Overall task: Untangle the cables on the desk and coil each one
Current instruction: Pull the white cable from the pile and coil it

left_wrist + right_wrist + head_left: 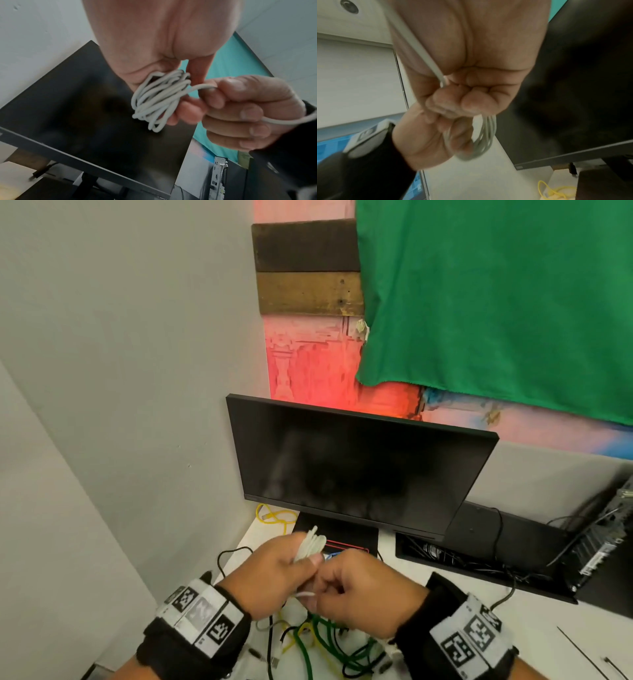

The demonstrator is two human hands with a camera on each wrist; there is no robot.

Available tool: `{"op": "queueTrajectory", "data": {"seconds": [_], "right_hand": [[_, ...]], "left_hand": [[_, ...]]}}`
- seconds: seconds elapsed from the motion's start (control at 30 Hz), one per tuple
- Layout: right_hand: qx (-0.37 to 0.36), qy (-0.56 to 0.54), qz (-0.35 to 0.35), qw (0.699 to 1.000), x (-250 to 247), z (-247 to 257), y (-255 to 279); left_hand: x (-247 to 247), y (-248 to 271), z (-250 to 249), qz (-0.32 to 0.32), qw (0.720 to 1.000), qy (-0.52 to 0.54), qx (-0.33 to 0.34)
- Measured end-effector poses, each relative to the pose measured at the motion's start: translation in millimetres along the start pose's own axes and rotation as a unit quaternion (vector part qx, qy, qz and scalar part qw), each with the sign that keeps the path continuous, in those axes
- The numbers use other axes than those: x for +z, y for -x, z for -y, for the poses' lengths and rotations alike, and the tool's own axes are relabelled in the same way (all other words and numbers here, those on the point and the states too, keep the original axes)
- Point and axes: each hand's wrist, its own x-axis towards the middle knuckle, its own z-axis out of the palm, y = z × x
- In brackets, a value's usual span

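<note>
You see dark monitor [356, 470] upright on white surface [534, 625]; green cloth [496, 302] on wall behind; computer case [606, 539] at right.

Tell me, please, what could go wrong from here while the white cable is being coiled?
The left hand holds the white cable coil only at one side, so loops could slip free. The right hand grips the loose tail; if that tail runs through the tangled cables below, pulling might drag them along.

Monitor [356, 467] close ahead, wall [120, 371] hard left, tangled cables [322, 642] underneath; open desk [534, 625] rightward.
</note>
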Motion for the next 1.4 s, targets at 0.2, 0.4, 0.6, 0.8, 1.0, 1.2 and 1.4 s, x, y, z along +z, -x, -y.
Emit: {"op": "queueTrajectory", "data": {"seconds": [0.2,0.4,0.6,0.8,1.0,1.2,1.4], "right_hand": [[0.001,0.118,0.035,0.992,-47,0,9],[-0.128,0.422,-0.101,0.892,-41,4,-4],[-0.102,0.396,-0.105,0.907,-41,-18,-8],[0.007,-0.177,-0.223,0.959,-7,-29,-16],[0.032,-0.517,-0.174,0.837,14,-32,-21],[0.0,-0.581,-0.055,0.812,6,-43,-14],[-0.046,-0.126,-0.186,0.973,9,-31,-7]], "left_hand": [[0,15,-4,0.204,0.973,-0.036,-0.099],[14,13,-17,0.197,0.971,0.062,-0.121],[8,9,-25,0.129,0.965,0.189,-0.127],[14,1,-21,0.025,0.958,0.262,-0.112],[18,-7,-18,-0.074,0.94,0.31,-0.126],[20,-14,-10,-0.16,0.941,0.26,-0.146],[16,-16,-3,-0.197,0.874,0.37,-0.245]]}}
